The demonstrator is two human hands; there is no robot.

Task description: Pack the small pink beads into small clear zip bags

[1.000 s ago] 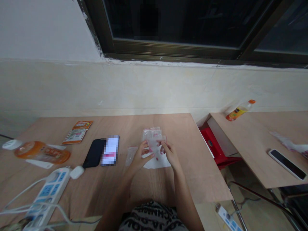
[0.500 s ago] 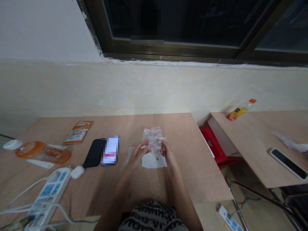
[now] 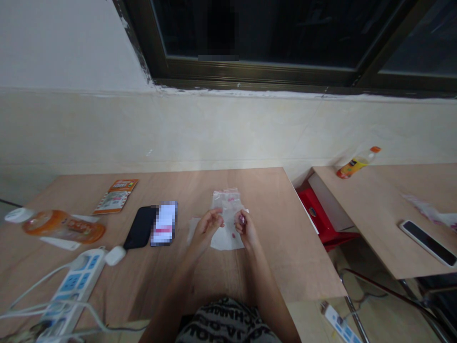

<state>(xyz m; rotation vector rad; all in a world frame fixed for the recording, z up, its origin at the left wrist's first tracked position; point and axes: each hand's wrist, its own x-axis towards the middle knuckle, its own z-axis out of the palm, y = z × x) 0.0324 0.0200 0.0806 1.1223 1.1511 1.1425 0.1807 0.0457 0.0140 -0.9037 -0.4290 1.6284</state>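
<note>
My left hand [image 3: 207,227] and my right hand [image 3: 243,228] are close together above the wooden table [image 3: 171,267], both with fingers pinched on a small clear plastic bag [image 3: 230,214] that carries pink marks. A stack of similar clear bags [image 3: 225,196] lies just beyond the hands. Under the hands a white sheet [image 3: 223,239] rests flat, with a tiny pink piece [image 3: 233,235] on it. Another clear bag [image 3: 193,226] lies left of my left hand.
A black phone [image 3: 140,227] and a second phone [image 3: 164,223] lie left of centre. Further left are an orange packet [image 3: 116,195], an orange bottle on its side [image 3: 62,226] and a white power strip [image 3: 71,286]. A second table [image 3: 385,228] to the right holds a phone [image 3: 426,243] and a juice bottle [image 3: 357,163].
Both hands drew nearer to each other and slightly lower. The small bag between them looks more bunched than a second ago.
</note>
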